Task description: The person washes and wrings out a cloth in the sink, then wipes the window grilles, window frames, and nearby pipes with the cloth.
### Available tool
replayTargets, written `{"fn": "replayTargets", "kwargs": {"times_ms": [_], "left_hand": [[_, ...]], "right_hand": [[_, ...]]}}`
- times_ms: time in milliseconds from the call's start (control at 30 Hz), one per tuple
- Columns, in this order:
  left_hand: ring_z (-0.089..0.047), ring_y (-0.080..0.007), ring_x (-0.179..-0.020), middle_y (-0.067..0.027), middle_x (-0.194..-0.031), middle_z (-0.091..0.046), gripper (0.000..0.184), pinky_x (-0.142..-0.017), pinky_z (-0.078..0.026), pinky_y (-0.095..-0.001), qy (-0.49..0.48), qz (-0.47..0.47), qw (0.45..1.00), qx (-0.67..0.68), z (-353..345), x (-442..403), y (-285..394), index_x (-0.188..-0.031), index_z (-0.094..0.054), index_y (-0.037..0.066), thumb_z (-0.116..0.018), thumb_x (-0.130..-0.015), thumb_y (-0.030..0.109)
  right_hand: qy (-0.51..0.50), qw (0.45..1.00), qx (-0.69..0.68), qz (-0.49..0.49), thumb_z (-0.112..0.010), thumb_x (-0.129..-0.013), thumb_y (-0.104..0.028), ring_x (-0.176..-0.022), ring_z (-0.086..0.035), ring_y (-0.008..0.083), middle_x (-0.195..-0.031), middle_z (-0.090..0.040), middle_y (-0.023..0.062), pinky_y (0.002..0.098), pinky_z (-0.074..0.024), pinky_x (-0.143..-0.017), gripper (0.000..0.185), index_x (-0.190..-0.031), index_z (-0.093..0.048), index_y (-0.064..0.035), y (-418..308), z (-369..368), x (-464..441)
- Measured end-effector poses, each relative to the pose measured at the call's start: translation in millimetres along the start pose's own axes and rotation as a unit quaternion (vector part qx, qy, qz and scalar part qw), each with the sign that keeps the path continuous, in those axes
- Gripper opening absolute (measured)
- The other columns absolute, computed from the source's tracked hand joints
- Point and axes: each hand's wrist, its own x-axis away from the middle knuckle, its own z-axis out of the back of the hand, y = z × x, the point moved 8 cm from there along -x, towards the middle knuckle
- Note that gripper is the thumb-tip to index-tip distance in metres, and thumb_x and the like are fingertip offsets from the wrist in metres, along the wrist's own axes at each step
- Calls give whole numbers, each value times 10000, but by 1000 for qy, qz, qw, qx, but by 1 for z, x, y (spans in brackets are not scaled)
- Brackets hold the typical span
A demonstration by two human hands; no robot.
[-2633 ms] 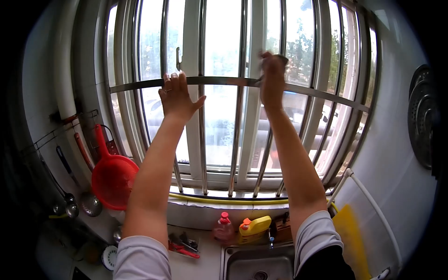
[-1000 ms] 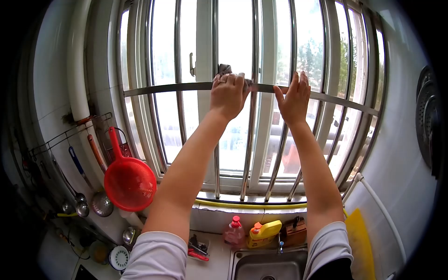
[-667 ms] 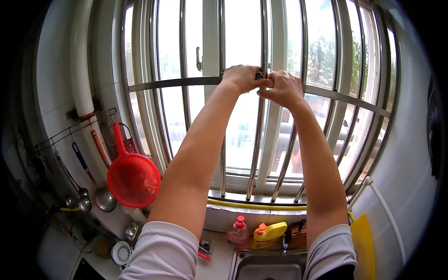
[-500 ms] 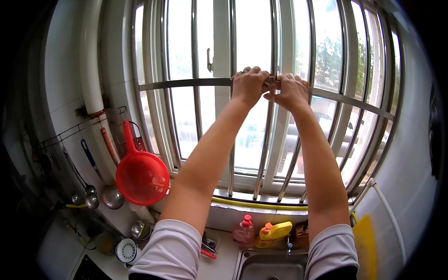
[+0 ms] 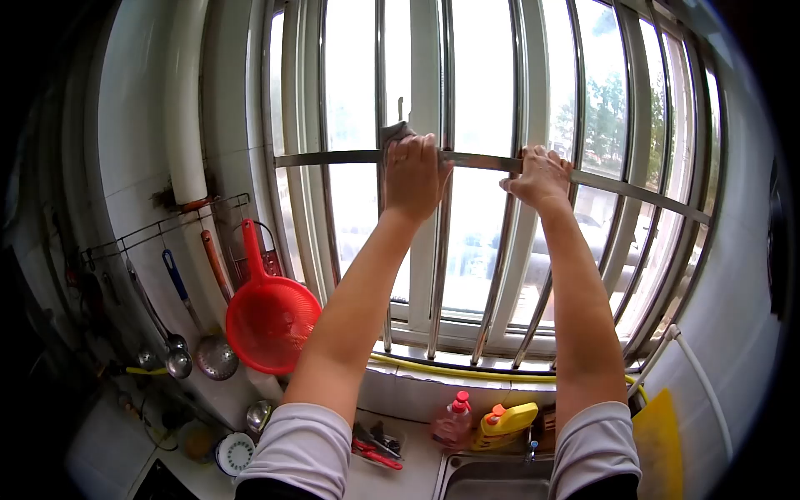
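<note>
A flat metal crossbar runs across the upright window bars. My left hand is closed over the crossbar on a grey-brown cloth, whose end sticks up above the fingers. To the right, my right hand grips the same crossbar, its fingers bent over the top edge and its thumb pointing left. The bar passes between that thumb and the fingers. Behind the bars stands the white-framed window.
On the left, a red strainer and ladles hang from a wire rack. Below are a pink bottle, a yellow bottle, a sink and a tray of red-handled tools. A yellow board leans at right.
My left hand has moved left along the crossbar with the cloth, away from my right hand. The two hands were close together before. The view has shifted, moving the window and strainer rightward.
</note>
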Motion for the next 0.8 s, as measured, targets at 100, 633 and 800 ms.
{"fn": "replayTargets", "kwargs": {"times_ms": [100, 633, 800], "left_hand": [[-597, -245, -967, -103, -985, -631, 601, -901, -438, -389, -231, 78, 968, 60, -29, -29, -27, -1063, -590, 92, -250, -927, 569], [-500, -293, -975, -159, -1063, -483, 287, -821, -452, -433, 291, 90, 952, 40, 81, -52, -88, -1125, -498, 58, -552, -844, 28], [-472, -447, -1097, -320, -1215, -357, 594, -858, -499, -444, 55, 165, 984, 43, -8, -48, -88, -1325, -209, -92, -514, -890, 174]], "right_hand": [[-13, 1000, 7, -7, -703, -679, -473, -1210, -427, 183, -1213, -515, 13, 372, -272, -1059, 610, -1170, -538, -152, -2, -2, 0], [2, 1000, 24, -16, -708, -674, -480, -1198, -428, 201, -1209, -510, 23, 415, -270, -1044, 617, -1158, -536, -138, -4, -5, -4], [10, 1000, 23, -15, -710, -666, -476, -1205, -424, 212, -1209, -511, 31, 416, -267, -1041, 606, -1136, -542, -132, -5, -4, -5]]}}
